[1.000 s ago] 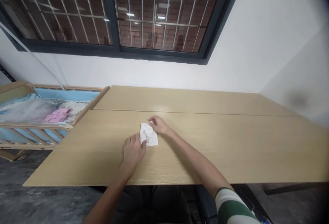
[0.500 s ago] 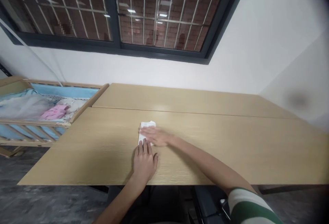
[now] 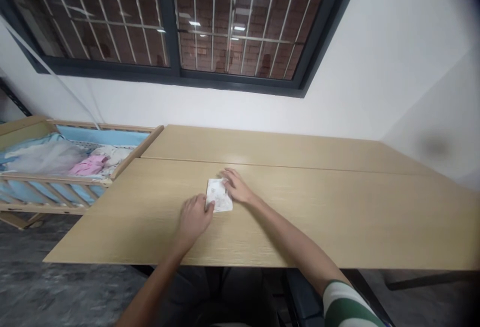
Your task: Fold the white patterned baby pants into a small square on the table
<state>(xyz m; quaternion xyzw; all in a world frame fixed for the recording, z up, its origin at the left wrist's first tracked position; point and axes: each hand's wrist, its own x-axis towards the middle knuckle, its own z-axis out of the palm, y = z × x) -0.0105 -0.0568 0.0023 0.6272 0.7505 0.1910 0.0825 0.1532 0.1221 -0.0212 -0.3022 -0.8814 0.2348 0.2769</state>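
Note:
A small, flat, roughly square sheet of white paper [image 3: 218, 196] with faint grey marks lies at the middle of the wooden table [image 3: 318, 217]. My left hand [image 3: 194, 217] is at its left edge, thumb over the lower left part and fingers curled beside the edge. At the upper right corner is my right hand [image 3: 237, 187], its bent fingers and thumb closed about the paper's edge. The right fingertips are slightly blurred, and that corner is partly hidden by them.
A wooden crib [image 3: 80, 182] with blue lining adjoins the table's left end. Inside lie a pink cloth [image 3: 89, 165] and pale bedding. Behind the table is a white wall with a barred window [image 3: 240, 27]. A seam runs along the tabletop.
My left hand has shifted left to the paper's side edge. The right hand has moved from lying across the paper to its upper right corner. More of the paper and its grey marks now show.

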